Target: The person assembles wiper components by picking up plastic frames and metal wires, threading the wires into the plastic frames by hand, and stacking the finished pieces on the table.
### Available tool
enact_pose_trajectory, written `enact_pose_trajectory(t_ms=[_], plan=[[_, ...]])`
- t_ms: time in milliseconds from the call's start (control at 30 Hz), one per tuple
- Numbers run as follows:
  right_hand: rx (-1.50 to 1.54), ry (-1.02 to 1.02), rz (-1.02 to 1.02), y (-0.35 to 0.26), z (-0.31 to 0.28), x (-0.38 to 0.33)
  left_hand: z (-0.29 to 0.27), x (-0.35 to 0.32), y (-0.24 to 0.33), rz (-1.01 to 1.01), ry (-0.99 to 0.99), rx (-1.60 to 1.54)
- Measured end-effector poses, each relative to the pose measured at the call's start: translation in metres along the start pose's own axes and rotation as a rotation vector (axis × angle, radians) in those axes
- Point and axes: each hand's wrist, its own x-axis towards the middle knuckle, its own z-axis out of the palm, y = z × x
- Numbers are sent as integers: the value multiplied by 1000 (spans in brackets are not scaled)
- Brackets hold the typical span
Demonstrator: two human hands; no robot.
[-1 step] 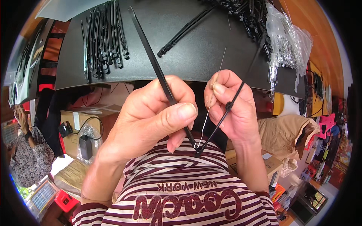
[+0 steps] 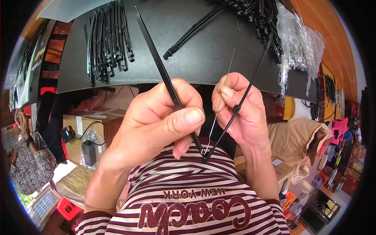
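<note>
My left hand (image 2: 160, 121) is closed around the flat black arm of a hinged black rod (image 2: 154, 55), which looks like an umbrella rib. The arm slants up and away to the left. At its low end, in front of my striped shirt, a joint (image 2: 205, 157) links it to a thinner black arm (image 2: 250, 82) that rises to the right across my right hand. My right hand (image 2: 244, 111) pinches a thin metal wire (image 2: 213, 123) between thumb and fingertips. The wire's hooked lower end sits at the joint; whether it passes through a hole cannot be made out.
On the black table (image 2: 156, 70) ahead lie a row of black rods (image 2: 109, 43), a separate pair of rods (image 2: 192, 33) and a dark heap (image 2: 262, 19) at far right. Beside it is a plastic bag of wires (image 2: 295, 55). A cardboard box (image 2: 88, 129) and another person (image 2: 31, 160) are at left.
The thinner black arm has swung slightly to the left across my right hand. Both hands and the wire have stayed almost where they were.
</note>
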Motion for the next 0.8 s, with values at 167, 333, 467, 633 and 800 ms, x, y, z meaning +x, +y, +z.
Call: enact_pose_trajectory(t_ms=[167, 333, 467, 633, 800], plan=[[-50, 49, 37, 2, 4, 1, 3, -3, -5, 52, -23, 15], [-16, 78, 11, 3, -1, 4, 2, -5, 0, 109, 31, 75], [-36, 54, -54, 1, 1, 4, 1, -4, 0, 96, 52, 58], [2, 44, -39, 3, 3, 7, 1, -4, 1, 166, 55, 68], [2, 32, -33, 1, 4, 9, 0, -2, -3, 326, 12, 177]])
